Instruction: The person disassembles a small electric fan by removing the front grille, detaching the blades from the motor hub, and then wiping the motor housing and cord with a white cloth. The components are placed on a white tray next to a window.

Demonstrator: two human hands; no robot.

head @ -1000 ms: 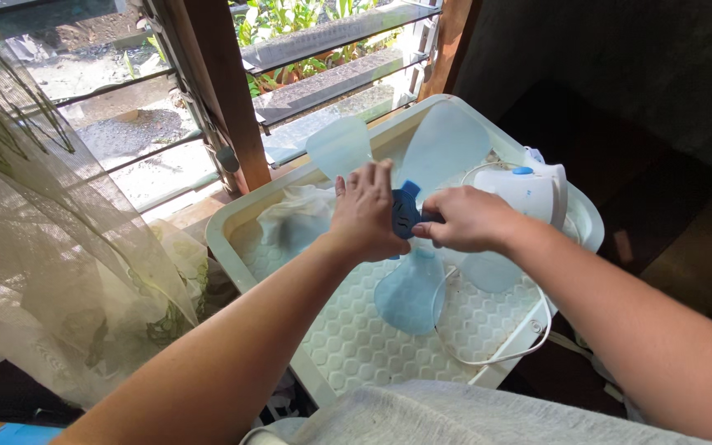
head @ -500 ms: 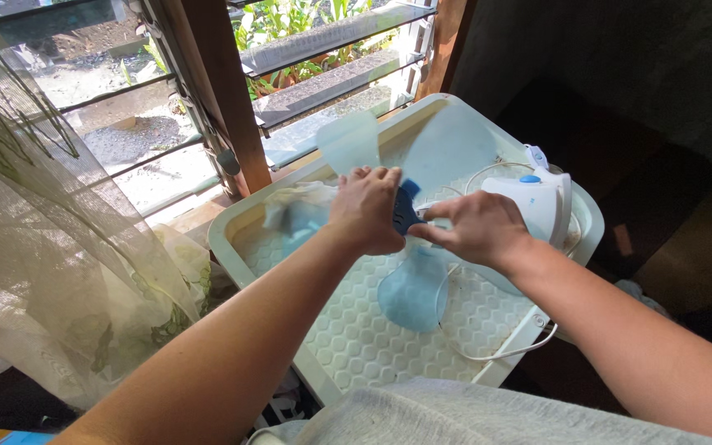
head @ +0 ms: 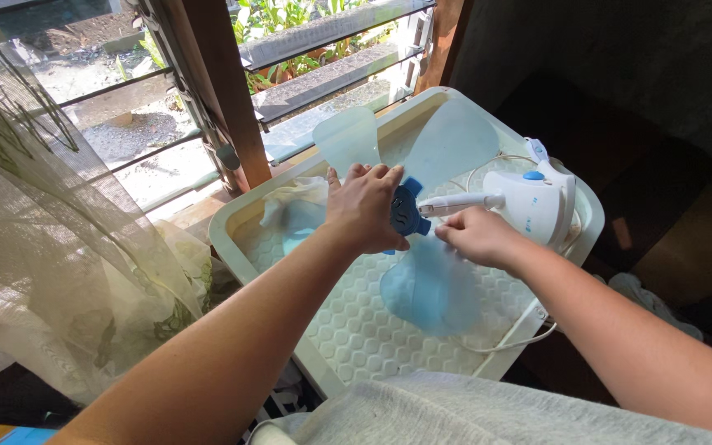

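Note:
My left hand [head: 364, 210] grips the dark blue hub [head: 406, 213] of a translucent pale blue fan blade [head: 430, 288], whose other lobes [head: 453, 136] rise toward the window. A white fan motor housing [head: 533, 202] with a blue button lies to the right. Its thin shaft [head: 459, 201] points at the hub, the tip just beside it. My right hand [head: 475, 235] hovers just below the shaft with fingers curled together; nothing shows in it.
Everything rests on a white tray-like panel [head: 356, 325] with a honeycomb pattern. A white cord [head: 525, 330] loops off its right edge and a white cloth [head: 294, 202] lies at its far left. Louvred window [head: 323, 74] behind, net curtain [head: 51, 247] at left.
The hub has come away from the motor, baring the shaft between them. My right hand has let go of the hub and dropped below the shaft. My left hand keeps its grip.

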